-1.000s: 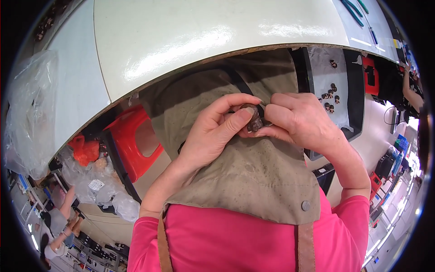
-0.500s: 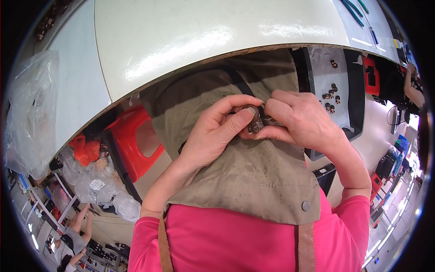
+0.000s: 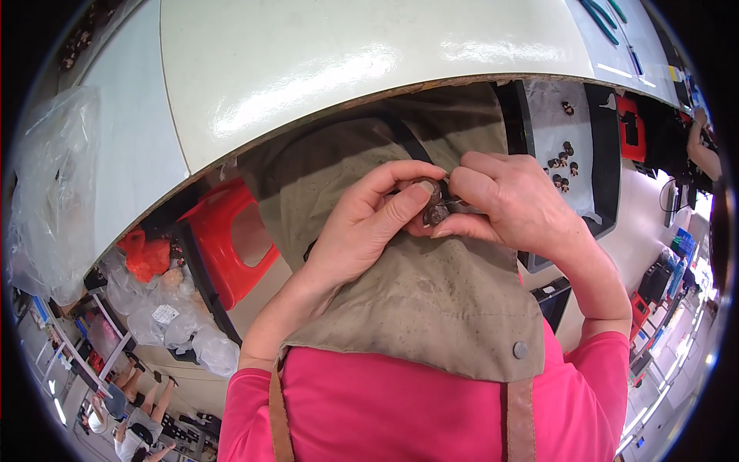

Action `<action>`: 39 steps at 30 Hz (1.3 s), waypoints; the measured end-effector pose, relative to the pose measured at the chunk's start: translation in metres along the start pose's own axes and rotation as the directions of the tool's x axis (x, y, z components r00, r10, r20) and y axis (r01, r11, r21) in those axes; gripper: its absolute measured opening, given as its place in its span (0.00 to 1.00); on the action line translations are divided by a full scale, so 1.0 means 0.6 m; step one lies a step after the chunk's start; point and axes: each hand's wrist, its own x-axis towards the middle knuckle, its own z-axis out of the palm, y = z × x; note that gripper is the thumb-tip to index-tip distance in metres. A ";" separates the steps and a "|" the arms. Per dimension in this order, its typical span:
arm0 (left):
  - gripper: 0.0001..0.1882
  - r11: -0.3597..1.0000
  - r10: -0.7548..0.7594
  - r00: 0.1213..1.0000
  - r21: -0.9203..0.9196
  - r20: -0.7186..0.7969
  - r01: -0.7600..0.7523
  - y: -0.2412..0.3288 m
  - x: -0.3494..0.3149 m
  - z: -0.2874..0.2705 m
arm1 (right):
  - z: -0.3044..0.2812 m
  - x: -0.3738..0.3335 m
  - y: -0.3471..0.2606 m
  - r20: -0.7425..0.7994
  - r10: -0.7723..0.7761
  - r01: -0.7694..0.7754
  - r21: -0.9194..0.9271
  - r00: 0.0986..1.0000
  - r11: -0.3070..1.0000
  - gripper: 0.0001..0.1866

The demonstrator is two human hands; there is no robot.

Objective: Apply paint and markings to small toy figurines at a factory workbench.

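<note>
Above my brown apron, my left hand (image 3: 377,215) is closed round a small dark brown moulded piece (image 3: 436,211), its thumb pressed on top. The piece looks rounded and lumpy; my fingers cover much of it. My right hand (image 3: 504,202) meets it from the right, fingers curled and thumb beneath in a pinch. Something thin, dark and shiny (image 3: 459,205) shows at the right fingertips, too small to name. Both hands are close together, just in front of the table edge.
A pale table (image 3: 308,54) curves across the front, with green-handled pliers (image 3: 600,21) at its far right. On the right, a black tray (image 3: 608,154) holds several small brown-headed figures (image 3: 562,164). A red stool (image 3: 235,246) and plastic bags (image 3: 173,308) are left. Other people (image 3: 142,423) are lower left.
My hands and the brown piece stay almost in place. At lower left, the people in the background have shifted, and more of them shows now.
</note>
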 end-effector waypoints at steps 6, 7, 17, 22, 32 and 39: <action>0.15 1.000 0.005 1.000 0.000 -0.001 -0.005 -0.001 0.000 0.000 | 0.002 0.001 0.000 0.002 -0.012 0.012 -0.009 1.000 1.000 0.23; 0.15 1.000 0.003 1.000 -0.001 -0.009 -0.003 -0.001 -0.001 0.001 | 0.002 0.002 0.000 0.014 -0.018 0.019 -0.009 1.000 1.000 0.23; 0.15 0.999 0.011 1.000 0.038 0.003 -0.011 0.004 -0.002 -0.001 | 0.010 0.001 0.000 -0.074 -0.019 0.022 0.043 0.997 0.999 0.21; 0.16 0.999 0.025 1.000 0.023 -0.011 -0.025 0.008 -0.004 0.002 | 0.003 0.002 -0.002 -0.080 -0.044 0.046 0.024 0.996 0.999 0.20; 0.17 0.997 0.070 0.998 0.021 -0.007 -0.069 0.018 -0.004 0.011 | -0.004 0.000 0.000 -0.089 -0.045 0.042 -0.033 0.995 0.999 0.20; 0.17 0.990 0.114 0.993 0.083 0.002 -0.114 0.021 -0.002 0.015 | -0.007 -0.002 0.003 -0.055 -0.039 0.037 -0.053 0.998 0.998 0.20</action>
